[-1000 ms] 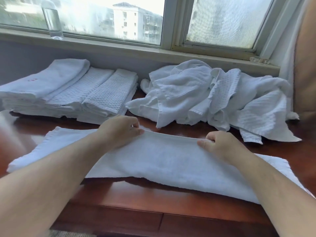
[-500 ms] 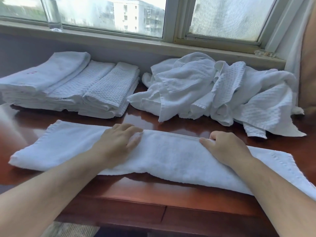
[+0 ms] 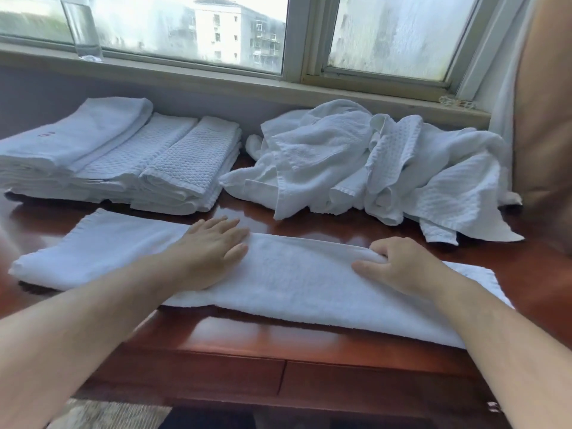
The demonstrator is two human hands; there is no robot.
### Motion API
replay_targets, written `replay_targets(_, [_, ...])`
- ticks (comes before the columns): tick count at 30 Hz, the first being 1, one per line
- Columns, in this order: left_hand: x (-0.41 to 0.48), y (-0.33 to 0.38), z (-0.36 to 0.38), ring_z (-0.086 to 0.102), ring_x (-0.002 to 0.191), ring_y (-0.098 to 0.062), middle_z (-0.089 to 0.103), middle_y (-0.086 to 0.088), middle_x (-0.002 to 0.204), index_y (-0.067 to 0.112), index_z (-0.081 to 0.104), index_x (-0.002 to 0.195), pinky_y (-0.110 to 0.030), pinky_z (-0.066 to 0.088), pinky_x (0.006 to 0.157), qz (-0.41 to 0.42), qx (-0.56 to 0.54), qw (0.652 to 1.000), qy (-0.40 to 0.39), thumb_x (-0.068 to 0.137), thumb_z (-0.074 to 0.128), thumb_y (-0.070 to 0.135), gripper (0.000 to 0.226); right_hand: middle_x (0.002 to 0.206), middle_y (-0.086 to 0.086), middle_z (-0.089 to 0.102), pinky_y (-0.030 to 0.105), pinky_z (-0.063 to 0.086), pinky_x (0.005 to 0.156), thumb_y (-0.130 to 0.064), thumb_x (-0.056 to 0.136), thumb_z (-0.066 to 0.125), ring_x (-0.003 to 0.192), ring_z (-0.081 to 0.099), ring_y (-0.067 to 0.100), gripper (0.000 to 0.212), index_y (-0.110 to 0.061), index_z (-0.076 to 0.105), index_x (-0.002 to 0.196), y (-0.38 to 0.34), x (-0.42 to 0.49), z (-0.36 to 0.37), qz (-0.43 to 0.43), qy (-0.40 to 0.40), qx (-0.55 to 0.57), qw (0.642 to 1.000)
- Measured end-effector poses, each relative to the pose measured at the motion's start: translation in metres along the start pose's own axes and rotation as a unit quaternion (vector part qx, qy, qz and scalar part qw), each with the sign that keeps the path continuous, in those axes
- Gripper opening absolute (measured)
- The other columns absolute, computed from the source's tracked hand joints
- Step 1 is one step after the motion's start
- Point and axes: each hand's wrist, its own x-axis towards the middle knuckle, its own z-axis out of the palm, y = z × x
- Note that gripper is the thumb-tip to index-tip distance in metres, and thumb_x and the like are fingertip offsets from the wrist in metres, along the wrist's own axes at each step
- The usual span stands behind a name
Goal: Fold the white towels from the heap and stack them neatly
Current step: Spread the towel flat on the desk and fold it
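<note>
A long white towel (image 3: pixel 294 274), folded lengthwise, lies across the front of the dark red wooden table (image 3: pixel 309 339). My left hand (image 3: pixel 210 249) presses flat on its left-middle part with straight fingers. My right hand (image 3: pixel 402 267) rests on the towel's right part, fingers curled over the far folded edge and pinching it. Folded white towels (image 3: pixel 130 159) are stacked in overlapping rows at the back left. An unfolded heap of white towels (image 3: pixel 387 168) lies at the back right.
A window sill (image 3: pixel 216 85) runs behind the table, with a clear glass (image 3: pixel 82 29) on it at the left. A tan curtain or cushion (image 3: pixel 544 119) stands at the right edge. The table's front edge with drawers (image 3: pixel 278 382) is below my arms.
My left hand has let go of the towel's far edge and flattened onto it with straight fingers. The towel has settled flat on the table. My right hand keeps its hold.
</note>
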Motion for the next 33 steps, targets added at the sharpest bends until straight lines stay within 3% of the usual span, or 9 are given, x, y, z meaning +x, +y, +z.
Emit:
replay_targets(7, [0.054, 0.158, 0.004, 0.031, 0.138, -0.014, 0.043, 0.01, 0.149, 0.035, 0.04, 0.147, -0.035, 0.023, 0.115, 0.173, -0.105, 0.976, 0.086, 0.103, 0.033, 0.047, 0.046, 0.057, -0.008, 0.031, 0.02, 0.023, 0.05, -0.046, 0.077, 0.077, 0.053, 0.03, 0.01, 0.053, -0.02, 0.035, 0.057, 0.027, -0.023, -0.038, -0.023, -0.076, 0.168, 0.983])
replay_targets(9, [0.071, 0.185, 0.009, 0.041, 0.122, -0.016, 0.052, 0.007, 0.133, 0.033, 0.05, 0.135, -0.038, 0.036, 0.103, 0.162, -0.107, 0.978, 0.077, 0.102, 0.036, 0.049, 0.039, 0.056, -0.011, 0.034, 0.019, 0.026, 0.049, -0.042, 0.074, 0.075, 0.051, 0.033, 0.008, 0.046, -0.022, 0.038, 0.055, 0.039, -0.028, -0.046, -0.007, -0.068, 0.183, 0.981])
replay_targets(12, [0.087, 0.201, 0.019, 0.045, 0.109, -0.016, 0.05, 0.011, 0.105, 0.032, 0.058, 0.11, -0.036, 0.033, 0.082, 0.149, -0.053, 0.985, 0.063, 0.098, 0.039, 0.055, 0.032, 0.056, -0.014, 0.046, 0.017, 0.036, 0.05, -0.04, 0.074, 0.078, 0.051, 0.045, 0.004, 0.036, -0.026, 0.051, 0.056, 0.067, -0.04, -0.056, 0.035, -0.073, 0.169, 0.982])
replay_targets(19, [0.096, 0.203, 0.028, 0.053, 0.088, -0.019, 0.052, 0.01, 0.083, 0.028, 0.042, 0.08, -0.036, 0.038, 0.067, 0.111, -0.071, 0.985, 0.109, 0.101, 0.035, 0.051, 0.032, 0.056, -0.009, 0.04, 0.021, 0.032, 0.051, -0.058, 0.069, 0.074, 0.052, 0.04, 0.009, 0.045, -0.024, 0.047, 0.056, 0.116, -0.051, -0.083, 0.11, -0.097, 0.047, 0.988])
replay_targets(23, [0.095, 0.203, 0.027, 0.052, 0.085, -0.018, 0.056, 0.009, 0.084, 0.026, 0.05, 0.088, -0.036, 0.042, 0.067, 0.077, -0.076, 0.987, 0.115, 0.101, 0.036, 0.052, 0.032, 0.071, -0.013, 0.067, 0.022, 0.043, 0.059, -0.051, 0.075, 0.077, 0.064, 0.063, 0.004, 0.026, -0.028, 0.067, 0.075, 0.131, -0.049, -0.085, 0.163, 0.013, 0.088, 0.983])
replay_targets(26, [0.093, 0.204, 0.027, 0.054, 0.09, -0.019, 0.056, 0.009, 0.089, 0.026, 0.053, 0.094, -0.036, 0.044, 0.072, 0.075, -0.085, 0.985, 0.127, 0.1, 0.039, 0.05, 0.028, 0.083, -0.009, 0.068, 0.025, 0.043, 0.054, -0.046, 0.077, 0.078, 0.071, 0.063, 0.009, 0.02, -0.031, 0.065, 0.079, 0.13, -0.046, -0.073, 0.233, 0.101, 0.082, 0.964])
replay_targets(29, [0.09, 0.203, 0.027, 0.048, 0.102, -0.017, 0.054, 0.009, 0.102, 0.029, 0.055, 0.107, -0.037, 0.041, 0.086, 0.088, -0.09, 0.981, 0.147, 0.1, 0.038, 0.046, 0.025, 0.105, -0.005, 0.067, 0.035, 0.05, 0.078, -0.047, 0.086, 0.071, 0.096, 0.062, 0.018, 0.025, -0.028, 0.064, 0.101, 0.123, -0.049, -0.063, 0.276, 0.143, -0.052, 0.949])
replay_targets(31, [0.085, 0.201, 0.024, 0.043, 0.109, -0.016, 0.053, 0.011, 0.112, 0.032, 0.057, 0.114, -0.036, 0.037, 0.09, 0.101, -0.093, 0.979, 0.153, 0.099, 0.036, 0.042, 0.028, 0.115, 0.001, 0.062, 0.041, 0.045, 0.093, -0.041, 0.094, 0.061, 0.112, 0.054, 0.026, 0.026, -0.024, 0.063, 0.113, 0.109, -0.056, -0.059, 0.251, 0.204, -0.115, 0.939])
replay_targets(33, [0.076, 0.198, 0.02, 0.04, 0.112, -0.014, 0.053, 0.013, 0.119, 0.034, 0.058, 0.117, -0.036, 0.036, 0.093, 0.115, -0.095, 0.976, 0.156, 0.1, 0.037, 0.038, 0.028, 0.112, 0.003, 0.061, 0.041, 0.044, 0.092, -0.032, 0.096, 0.053, 0.11, 0.053, 0.028, 0.021, -0.021, 0.066, 0.109, 0.082, -0.062, -0.049, 0.184, 0.243, -0.058, 0.951])
